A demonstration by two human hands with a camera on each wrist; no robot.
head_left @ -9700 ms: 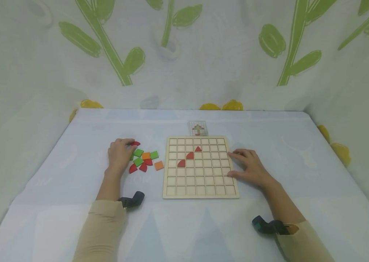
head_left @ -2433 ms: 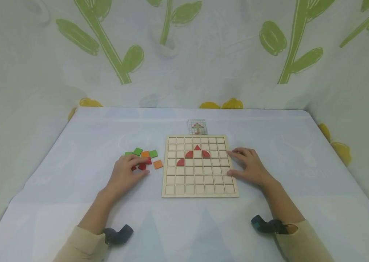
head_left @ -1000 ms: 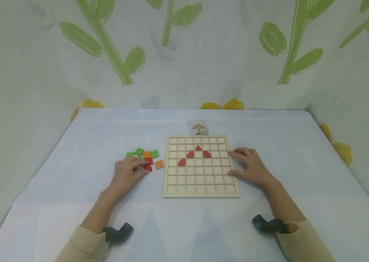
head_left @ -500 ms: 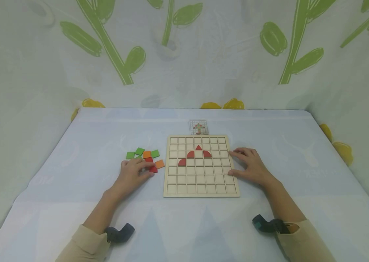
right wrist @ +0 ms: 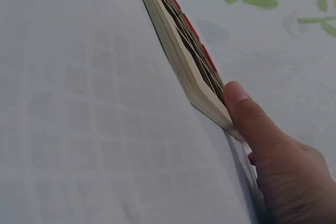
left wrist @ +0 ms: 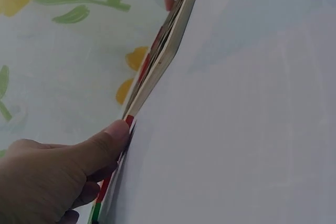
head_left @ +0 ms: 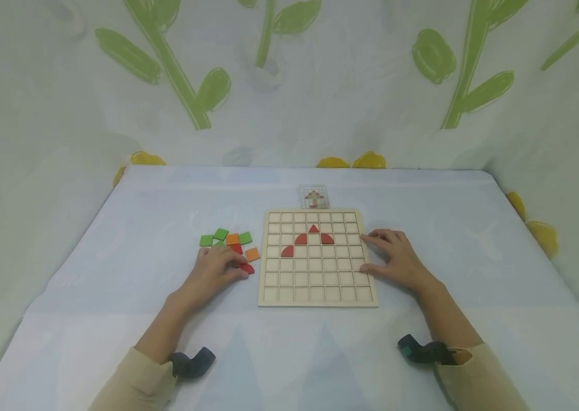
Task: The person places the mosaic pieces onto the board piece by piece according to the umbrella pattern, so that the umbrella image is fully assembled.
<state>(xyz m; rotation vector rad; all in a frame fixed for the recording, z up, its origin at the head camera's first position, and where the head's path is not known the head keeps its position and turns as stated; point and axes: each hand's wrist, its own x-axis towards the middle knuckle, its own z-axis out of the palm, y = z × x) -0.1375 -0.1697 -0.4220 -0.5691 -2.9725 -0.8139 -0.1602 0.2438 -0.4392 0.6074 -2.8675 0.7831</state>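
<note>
My left hand (head_left: 212,272) pinches a red quarter-circle tile (head_left: 248,269) between thumb and fingers, just left of the wooden grid board (head_left: 302,279). In the left wrist view, the thumb (left wrist: 118,129) lies against a red edge. On the board sit a small red triangle (head_left: 314,229) and three red quarter-circles, two on its left and one quarter-circle (head_left: 327,239) on its right. My right hand (head_left: 397,260) rests at the board's right edge, thumb and fingers spread apart. The right wrist view has the thumb (right wrist: 236,93) touching the board's rim (right wrist: 194,85).
Loose green tiles (head_left: 221,234), orange tiles (head_left: 252,254) and a red tile (head_left: 237,249) lie left of the board, partly behind my left hand. A small pattern card (head_left: 314,197) with a gridded picture lies behind the board.
A red quarter-circle went onto the board right of the triangle. My left hand returned to the loose tiles and has since drawn another red quarter-circle rightward. The right hand stays put.
</note>
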